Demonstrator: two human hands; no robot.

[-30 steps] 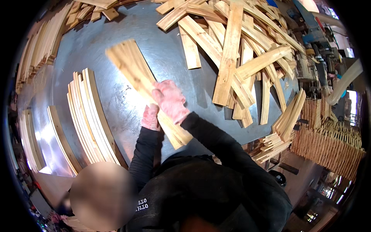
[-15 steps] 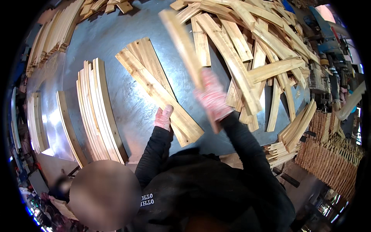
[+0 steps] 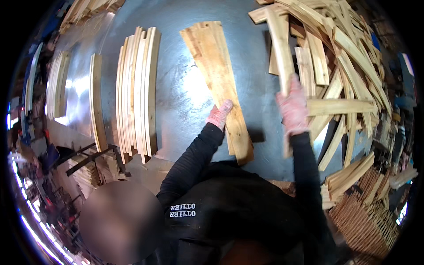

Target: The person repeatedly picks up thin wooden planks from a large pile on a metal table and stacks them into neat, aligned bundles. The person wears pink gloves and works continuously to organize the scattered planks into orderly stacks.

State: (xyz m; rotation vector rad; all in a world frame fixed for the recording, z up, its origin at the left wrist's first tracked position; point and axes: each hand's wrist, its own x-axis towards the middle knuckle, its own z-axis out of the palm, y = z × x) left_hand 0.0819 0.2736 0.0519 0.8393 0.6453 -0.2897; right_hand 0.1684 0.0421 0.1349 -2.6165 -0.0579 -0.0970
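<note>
My left hand (image 3: 219,115), in a pink-and-white work glove, grips the edge of two overlapping wooden boards (image 3: 216,66), thumb on top. They fan apart slightly at the far end, and the upper one covers most of the lower. My right hand (image 3: 293,108), gloved alike, is closed around a narrow wooden slat (image 3: 280,48) that points away from me. Its near end comes out below the hand, beside my wrist. That slat lies along the left edge of a jumbled pile of wooden slats (image 3: 346,81).
Curved slats stand in a row (image 3: 138,95) on the metal table (image 3: 170,132), left of my hands. Further left are a single slat (image 3: 96,101) and a small bundle (image 3: 58,84). Stacked wood (image 3: 364,212) stands beyond the table at the lower right.
The view has turned and shifted. The two boards at my left hand, crossed before, now nearly line up. My right hand's slat has swung toward the pile, away from those boards.
</note>
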